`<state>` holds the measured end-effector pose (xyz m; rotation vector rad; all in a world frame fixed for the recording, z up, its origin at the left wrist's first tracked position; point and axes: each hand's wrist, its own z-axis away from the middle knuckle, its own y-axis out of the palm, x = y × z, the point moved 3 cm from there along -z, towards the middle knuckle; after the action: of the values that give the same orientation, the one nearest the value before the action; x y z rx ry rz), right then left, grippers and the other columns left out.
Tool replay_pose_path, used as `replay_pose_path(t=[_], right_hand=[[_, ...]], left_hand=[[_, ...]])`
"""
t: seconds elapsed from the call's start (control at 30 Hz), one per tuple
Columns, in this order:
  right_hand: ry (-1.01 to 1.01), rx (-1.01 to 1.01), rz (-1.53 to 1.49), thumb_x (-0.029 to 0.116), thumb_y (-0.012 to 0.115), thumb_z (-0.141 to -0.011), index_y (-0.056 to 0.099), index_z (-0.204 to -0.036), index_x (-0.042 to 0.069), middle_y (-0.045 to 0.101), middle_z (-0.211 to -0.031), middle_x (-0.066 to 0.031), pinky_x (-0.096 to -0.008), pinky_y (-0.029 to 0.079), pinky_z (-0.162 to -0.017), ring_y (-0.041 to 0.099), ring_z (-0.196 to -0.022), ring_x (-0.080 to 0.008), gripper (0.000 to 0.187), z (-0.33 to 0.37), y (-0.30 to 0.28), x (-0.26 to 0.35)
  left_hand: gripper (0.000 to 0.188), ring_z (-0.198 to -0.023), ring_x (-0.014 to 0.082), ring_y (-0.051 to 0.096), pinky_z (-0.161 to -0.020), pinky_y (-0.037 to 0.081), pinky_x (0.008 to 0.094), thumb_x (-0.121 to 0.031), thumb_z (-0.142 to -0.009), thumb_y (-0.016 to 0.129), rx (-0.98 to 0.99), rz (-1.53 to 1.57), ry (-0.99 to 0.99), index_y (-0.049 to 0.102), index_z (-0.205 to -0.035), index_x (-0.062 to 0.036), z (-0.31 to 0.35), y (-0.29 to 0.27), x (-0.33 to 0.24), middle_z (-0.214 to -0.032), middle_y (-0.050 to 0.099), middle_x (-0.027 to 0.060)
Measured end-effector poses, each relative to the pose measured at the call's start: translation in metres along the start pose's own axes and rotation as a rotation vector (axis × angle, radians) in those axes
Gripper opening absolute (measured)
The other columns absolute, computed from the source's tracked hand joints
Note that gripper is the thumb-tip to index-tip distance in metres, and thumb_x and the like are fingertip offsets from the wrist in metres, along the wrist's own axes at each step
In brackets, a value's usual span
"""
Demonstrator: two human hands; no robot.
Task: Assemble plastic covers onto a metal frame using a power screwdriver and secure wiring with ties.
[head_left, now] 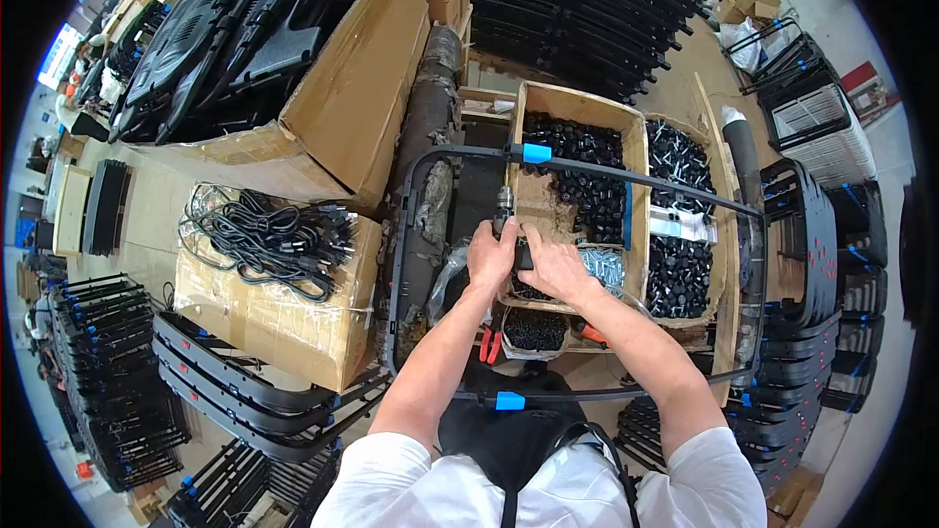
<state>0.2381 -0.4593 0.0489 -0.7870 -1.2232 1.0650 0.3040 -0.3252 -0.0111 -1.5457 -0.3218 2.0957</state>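
Observation:
My left hand (492,256) is closed around what looks like a power drill, its metal chuck (505,201) pointing away from me. Close on its right, my right hand (556,270) has its fingers bent over the dark body of the same tool; the fingertips are partly hidden, so its grip is unclear. Both hands reach inside a black rectangular tube frame (641,179) with blue clips on its far and near bars. The frame lies over a wooden parts box (636,137) holding black knobs (587,196) and, beside my right hand, silver screws (602,268).
Red-handled pliers (490,344) lie near a tray of small black parts (534,330). At left, black power cords (279,240) sit on a cardboard box (254,323); a larger carton (342,88) holds black plastic panels. Stacked black frames (792,372) stand at right.

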Motion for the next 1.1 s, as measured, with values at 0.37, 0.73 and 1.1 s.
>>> replay_pose_path(t=[0.37,0.73,1.1], right_hand=[[0.002,-0.025,-0.073,0.032,0.082,-0.082,0.035,-0.150,-0.004,0.073,-0.100,-0.0318,-0.0555,0.059,-0.085,0.072,-0.095,-0.0496,0.090,-0.005,0.009,-0.007],[0.057,0.058,-0.208,0.049,0.080,-0.086,0.029,-0.159,0.002,0.071,-0.108,-0.0368,-0.0573,0.056,-0.091,0.070,-0.100,-0.0522,0.101,-0.015,0.009,-0.023],[-0.034,-0.029,-0.208,0.030,0.079,-0.087,0.051,-0.135,0.004,0.053,-0.142,-0.0220,-0.0556,0.052,-0.099,0.060,-0.124,-0.0452,0.062,-0.015,0.016,-0.014]], left_hand=[[0.067,-0.109,0.0496,0.068,-0.095,0.051,0.0524,-0.057,-0.101,0.059,0.047,-0.038,-0.018,0.061,-0.118,0.0079,-0.008,-0.003,-0.008,-0.111,0.070,0.0336],[0.065,-0.112,0.0532,0.066,-0.098,0.052,0.0547,-0.050,-0.102,0.061,0.046,-0.111,0.014,0.054,-0.128,0.0086,-0.014,-0.002,-0.022,-0.116,0.069,0.0372],[0.067,-0.114,0.0522,0.066,-0.097,0.051,0.0566,-0.052,-0.102,0.060,0.068,-0.121,-0.006,0.051,-0.130,0.0080,-0.019,0.001,-0.020,-0.121,0.068,0.0343]])
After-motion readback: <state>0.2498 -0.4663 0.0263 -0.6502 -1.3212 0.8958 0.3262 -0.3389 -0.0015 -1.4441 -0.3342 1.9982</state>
